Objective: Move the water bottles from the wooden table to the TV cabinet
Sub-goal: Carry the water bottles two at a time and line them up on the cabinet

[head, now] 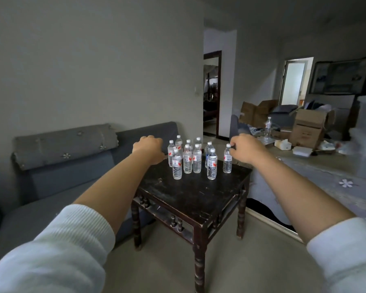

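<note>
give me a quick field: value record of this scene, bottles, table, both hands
bottles: about ten clear water bottles with white caps, all upright, clustered at the far side
surface: dark wooden table, worn top
left hand: beside the leftmost bottle, contact unclear
right hand: fingertips at the cap of the rightmost bottle, grip not certain
left of table: grey sofa
background: another bottle stands near cardboard boxes

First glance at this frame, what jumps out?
A cluster of upright water bottles on the far part of the dark wooden table. The left hand and right hand flank the cluster, the right at the rightmost bottle's cap. Cardboard boxes clutter the right background.
</note>
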